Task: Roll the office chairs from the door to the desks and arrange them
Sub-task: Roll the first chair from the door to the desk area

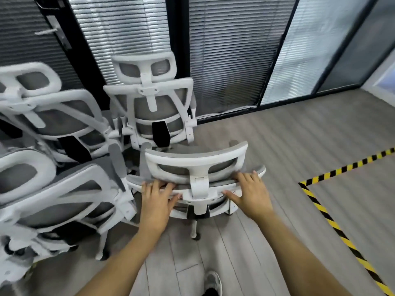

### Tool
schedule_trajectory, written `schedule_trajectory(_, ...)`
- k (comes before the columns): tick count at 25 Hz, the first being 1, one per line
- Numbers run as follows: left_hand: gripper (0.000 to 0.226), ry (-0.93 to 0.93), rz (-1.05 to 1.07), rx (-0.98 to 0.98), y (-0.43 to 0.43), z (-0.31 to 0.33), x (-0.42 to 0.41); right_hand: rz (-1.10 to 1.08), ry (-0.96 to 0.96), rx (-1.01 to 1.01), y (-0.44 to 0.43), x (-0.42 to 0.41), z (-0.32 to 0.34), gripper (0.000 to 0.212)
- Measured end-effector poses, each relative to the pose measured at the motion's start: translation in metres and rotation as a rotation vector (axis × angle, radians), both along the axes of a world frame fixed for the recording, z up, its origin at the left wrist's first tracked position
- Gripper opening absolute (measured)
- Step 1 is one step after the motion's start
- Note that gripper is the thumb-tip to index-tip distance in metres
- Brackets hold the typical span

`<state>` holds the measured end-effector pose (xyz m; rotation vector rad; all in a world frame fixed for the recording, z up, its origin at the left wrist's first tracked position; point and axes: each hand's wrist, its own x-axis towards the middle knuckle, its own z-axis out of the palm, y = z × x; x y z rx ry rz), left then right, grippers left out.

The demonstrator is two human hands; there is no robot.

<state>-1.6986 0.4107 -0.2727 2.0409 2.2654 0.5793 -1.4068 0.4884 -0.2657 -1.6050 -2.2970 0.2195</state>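
The chair (195, 165) sits at the frame's centre, its back towards the person and its seat facing the blinds (230, 56). Its headrest and top rail run left to right. The left hand (157, 199) and right hand (250, 193) both grasp that top rail, fingers curled over it.

A second chair (149, 107) stands just beyond, and two blurred chairs (57, 201) crowd the left edge, cut off by it. The floor (288, 146) is grey planking, with hazard tape (333, 223) at the right. The held chair's seat and most of its base are hidden.
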Motion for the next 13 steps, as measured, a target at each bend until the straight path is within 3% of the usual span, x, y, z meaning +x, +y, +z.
schedule_trajectory(7,0.033,-0.024,-0.342,0.042,-0.026,-0.007,0.01,-0.31,-0.009,0.039,-0.125,0.021,-0.001,0.057)
schedule_trajectory(10,0.032,-0.036,-0.498,0.005,-0.036,-0.009,0.039,-0.476,-0.023,0.048,-0.19,0.043,-0.005,0.056)
schedule_trajectory(13,0.045,-0.042,-0.653,-0.015,-0.044,-0.005,0.095,-0.646,-0.015,0.07,-0.253,0.081,-0.008,0.055)
